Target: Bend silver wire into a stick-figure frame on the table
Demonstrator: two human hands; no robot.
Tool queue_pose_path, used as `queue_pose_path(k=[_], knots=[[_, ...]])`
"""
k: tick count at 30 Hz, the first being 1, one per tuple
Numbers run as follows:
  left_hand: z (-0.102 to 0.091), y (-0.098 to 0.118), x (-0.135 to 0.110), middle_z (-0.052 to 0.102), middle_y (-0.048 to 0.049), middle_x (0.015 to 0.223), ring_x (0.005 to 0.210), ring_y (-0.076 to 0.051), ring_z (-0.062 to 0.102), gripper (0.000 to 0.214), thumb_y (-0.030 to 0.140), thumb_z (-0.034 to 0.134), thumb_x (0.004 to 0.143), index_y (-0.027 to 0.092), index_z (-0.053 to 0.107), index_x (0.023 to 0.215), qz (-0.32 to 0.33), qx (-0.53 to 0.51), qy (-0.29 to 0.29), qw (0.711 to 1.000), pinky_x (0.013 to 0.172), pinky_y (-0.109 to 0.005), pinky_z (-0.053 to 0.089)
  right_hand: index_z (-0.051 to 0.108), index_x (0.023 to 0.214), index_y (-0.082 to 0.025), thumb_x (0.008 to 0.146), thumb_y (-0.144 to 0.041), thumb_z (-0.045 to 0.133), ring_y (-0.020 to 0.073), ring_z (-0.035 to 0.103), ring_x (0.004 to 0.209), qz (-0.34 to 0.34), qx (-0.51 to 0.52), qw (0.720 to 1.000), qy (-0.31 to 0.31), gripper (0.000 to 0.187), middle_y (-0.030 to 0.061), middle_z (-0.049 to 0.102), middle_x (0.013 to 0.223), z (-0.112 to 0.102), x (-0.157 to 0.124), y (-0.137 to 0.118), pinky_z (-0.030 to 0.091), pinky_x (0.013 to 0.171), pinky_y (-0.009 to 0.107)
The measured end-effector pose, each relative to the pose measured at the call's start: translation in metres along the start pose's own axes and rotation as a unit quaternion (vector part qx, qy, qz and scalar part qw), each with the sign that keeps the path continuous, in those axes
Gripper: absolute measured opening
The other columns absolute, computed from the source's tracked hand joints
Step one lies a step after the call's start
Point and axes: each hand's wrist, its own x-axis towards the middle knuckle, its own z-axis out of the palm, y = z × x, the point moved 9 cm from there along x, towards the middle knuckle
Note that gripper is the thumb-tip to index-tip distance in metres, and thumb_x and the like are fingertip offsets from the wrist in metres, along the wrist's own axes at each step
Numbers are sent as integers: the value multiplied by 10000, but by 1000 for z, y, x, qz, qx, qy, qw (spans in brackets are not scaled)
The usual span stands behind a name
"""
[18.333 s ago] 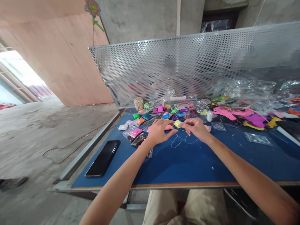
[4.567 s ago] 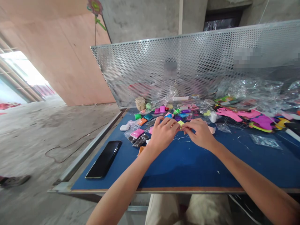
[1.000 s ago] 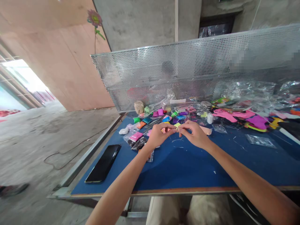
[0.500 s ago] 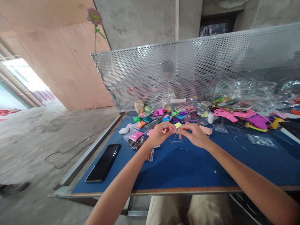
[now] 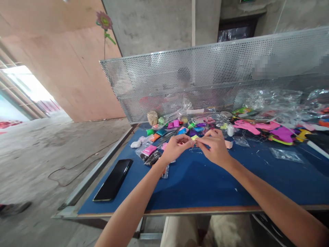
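Note:
My left hand (image 5: 177,146) is closed in a pinch over the blue tabletop (image 5: 195,188), its thumb and fingertips pointing right. Against it, my right hand (image 5: 215,148) pinches too, with the other fingers raised and bent. Whatever sits between the two sets of fingertips is too small and too covered to make out. Just behind the fingertips shows a small yellow piece (image 5: 194,137). A peach-coloured piece (image 5: 228,144) lies partly hidden beyond my right hand. Pink packets (image 5: 149,150) and clear bags lie left of my left hand.
A black phone (image 5: 113,180) lies at the table's left. Colourful packets, pink foam-like pieces (image 5: 246,126) and clear plastic bags (image 5: 275,101) crowd the back. A perforated metal screen (image 5: 154,79) stands behind them, with a person blurred beyond it. A flower (image 5: 104,20) rises at its left corner.
My right hand has turned and its outer fingers have lifted up and away from the pinch. My left hand stays nearly in place, fingertips still meeting the right ones.

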Motion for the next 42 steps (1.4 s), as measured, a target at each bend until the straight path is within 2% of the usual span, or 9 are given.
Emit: queue_pose_path(k=[3,8,17,21,24,29,32,34,42], knots=[[1,0,1,697,-47,825,761,-165,624,281,436,654,852,162,706,885,-4,1,5,1000,689,-268,461,727,940,-264,944,-246,581,196,565,797,-14,-17,1000,0,147,-9,746,773,-1,0,-5,278,929,454],[2,3,0,695,-56,882,806,-168,620,273,424,676,839,163,703,912,4,9,-2,1000,731,-281,465,718,916,-260,935,-249,590,195,564,817,11,-16,1000,6,129,-19,746,801,-4,0,-1,280,921,446],[1,18,-4,652,-21,804,745,-130,567,93,258,678,823,166,664,825,98,71,5,993,732,-263,463,737,874,-262,931,-252,581,209,555,806,40,39,998,-11,166,0,721,733,-2,-1,1,305,903,443],[-2,30,-8,673,-16,782,710,-130,582,30,183,640,808,175,666,820,166,141,25,976,719,-269,472,738,832,-265,939,-281,575,217,545,805,51,66,996,-30,196,7,722,729,0,0,1,318,903,449],[-4,37,-11,711,-14,821,773,-154,613,51,175,647,796,201,685,820,208,213,23,954,798,-308,462,729,750,-261,944,-290,568,222,549,825,55,93,993,-53,253,14,706,716,2,1,0,333,907,446],[-4,44,-16,747,-17,869,877,-201,628,120,228,644,829,254,737,901,254,305,-5,918,878,-373,433,692,643,-243,969,-320,538,204,576,838,74,164,974,-136,369,16,695,735,11,2,2,379,901,407],[-1,44,-17,752,-30,903,907,-208,636,145,254,615,868,257,741,939,256,310,-24,915,880,-371,440,679,631,-228,986,-346,505,192,581,793,79,223,954,-187,412,21,695,709,19,0,3,428,788,351],[1,43,-16,753,-30,941,945,-211,635,155,270,595,896,261,739,951,247,317,-32,915,896,-374,431,678,635,-223,985,-351,509,189,579,781,82,239,947,-197,408,22,700,708,22,0,5,434,745,332],[1,40,-12,730,-37,1066,995,-217,629,176,305,563,933,253,728,902,216,335,-29,917,915,-380,417,677,638,-232,977,-342,528,194,578,810,64,192,964,-172,386,18,717,758,19,0,7,384,870,384]])
